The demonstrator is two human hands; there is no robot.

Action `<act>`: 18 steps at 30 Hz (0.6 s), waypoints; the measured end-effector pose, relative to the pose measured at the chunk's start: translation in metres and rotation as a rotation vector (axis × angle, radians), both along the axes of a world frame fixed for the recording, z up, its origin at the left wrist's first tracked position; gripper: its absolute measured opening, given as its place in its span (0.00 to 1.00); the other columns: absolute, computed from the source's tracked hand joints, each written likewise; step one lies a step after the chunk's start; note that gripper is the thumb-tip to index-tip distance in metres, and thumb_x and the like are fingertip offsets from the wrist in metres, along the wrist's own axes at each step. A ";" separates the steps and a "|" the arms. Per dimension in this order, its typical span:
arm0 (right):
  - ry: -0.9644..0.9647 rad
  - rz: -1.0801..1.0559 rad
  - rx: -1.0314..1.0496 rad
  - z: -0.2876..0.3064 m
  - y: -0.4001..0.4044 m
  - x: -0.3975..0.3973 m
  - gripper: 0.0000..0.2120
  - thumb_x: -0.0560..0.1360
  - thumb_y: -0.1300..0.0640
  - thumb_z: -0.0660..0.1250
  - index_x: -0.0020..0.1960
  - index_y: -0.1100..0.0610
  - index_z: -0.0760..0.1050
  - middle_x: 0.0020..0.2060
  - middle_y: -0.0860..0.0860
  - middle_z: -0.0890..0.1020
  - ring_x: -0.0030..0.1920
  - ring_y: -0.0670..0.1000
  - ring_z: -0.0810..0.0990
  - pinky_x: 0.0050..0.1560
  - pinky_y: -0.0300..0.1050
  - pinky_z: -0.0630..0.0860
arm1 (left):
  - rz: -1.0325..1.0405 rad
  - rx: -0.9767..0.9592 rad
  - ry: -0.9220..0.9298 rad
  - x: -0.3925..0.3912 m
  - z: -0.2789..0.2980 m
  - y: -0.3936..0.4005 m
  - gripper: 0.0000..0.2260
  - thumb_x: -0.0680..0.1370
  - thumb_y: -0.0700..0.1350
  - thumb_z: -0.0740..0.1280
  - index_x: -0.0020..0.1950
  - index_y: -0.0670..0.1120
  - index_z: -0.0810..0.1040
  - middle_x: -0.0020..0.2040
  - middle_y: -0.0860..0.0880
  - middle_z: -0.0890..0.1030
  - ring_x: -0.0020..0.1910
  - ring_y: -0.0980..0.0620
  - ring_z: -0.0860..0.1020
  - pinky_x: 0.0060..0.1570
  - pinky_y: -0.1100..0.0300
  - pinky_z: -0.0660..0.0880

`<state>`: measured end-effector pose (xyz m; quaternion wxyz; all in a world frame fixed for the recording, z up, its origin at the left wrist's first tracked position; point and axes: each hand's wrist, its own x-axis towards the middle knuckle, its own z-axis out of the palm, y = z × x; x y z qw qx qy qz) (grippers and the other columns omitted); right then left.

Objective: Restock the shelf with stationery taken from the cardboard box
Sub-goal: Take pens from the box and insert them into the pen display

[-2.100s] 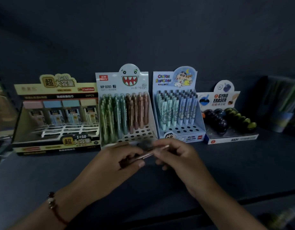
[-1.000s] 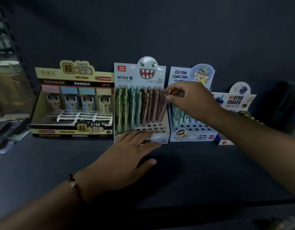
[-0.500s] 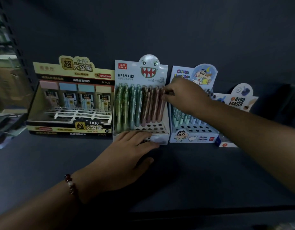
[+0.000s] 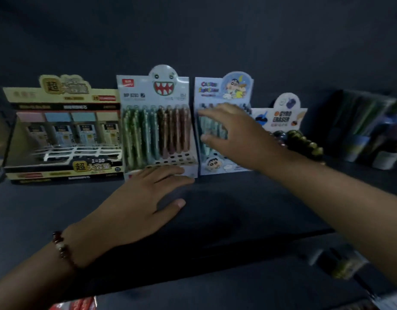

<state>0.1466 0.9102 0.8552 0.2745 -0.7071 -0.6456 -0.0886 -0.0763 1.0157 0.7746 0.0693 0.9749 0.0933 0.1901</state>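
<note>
Shelf (image 4: 249, 204): dark and deep; the display boxes stand in a row along its back, and we read them left to right.
Refill box (image 4: 63, 130): far left, yellow and black, its front slots mostly vacant.
Monster pen box (image 4: 157, 128): next along, green and brown pens upright in it, several front holes unfilled.
Left hand (image 4: 135, 209): ours, lying flat on the shelf, fingers straight and spread, fingertips touching the front edge of the monster pen box; it holds nothing.
Cartoon pen box (image 4: 224, 90): just beside the monster one, pale blue pens inside.
Right hand (image 4: 235, 135): ours, hovering in front of the cartoon pen box, fingers loose and spread, nothing in it as far as the blur lets us see.
Eraser box (image 4: 282, 117): right of that, round dark erasers in front of it.
Cardboard box: we cannot make it out in this view.
Step in hand: we judge a pen is just seated, the right hand free.
Next move: we would go back to the cardboard box for more pens and aim for the vacant front holes.
</note>
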 end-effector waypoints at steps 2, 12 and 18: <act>0.026 0.000 -0.039 -0.012 -0.053 -0.002 0.22 0.79 0.47 0.65 0.72 0.45 0.68 0.68 0.44 0.71 0.63 0.38 0.65 0.62 0.37 0.63 | -0.034 -0.053 -0.029 0.003 0.003 -0.022 0.20 0.79 0.66 0.52 0.71 0.71 0.61 0.71 0.72 0.59 0.69 0.75 0.55 0.65 0.77 0.52; 0.288 -0.494 -0.179 -0.167 -0.421 -0.047 0.17 0.78 0.39 0.61 0.66 0.36 0.72 0.62 0.22 0.61 0.65 0.22 0.55 0.62 0.20 0.50 | -0.491 -0.272 0.102 0.089 -0.051 -0.258 0.18 0.78 0.65 0.55 0.67 0.66 0.71 0.66 0.72 0.68 0.67 0.70 0.66 0.61 0.68 0.65; 0.618 -0.991 -0.226 -0.265 -0.633 -0.160 0.23 0.73 0.34 0.56 0.65 0.37 0.73 0.63 0.29 0.66 0.67 0.26 0.58 0.68 0.24 0.51 | -0.858 -0.360 0.358 0.135 -0.121 -0.480 0.14 0.80 0.57 0.61 0.65 0.61 0.75 0.60 0.71 0.70 0.61 0.75 0.65 0.58 0.79 0.61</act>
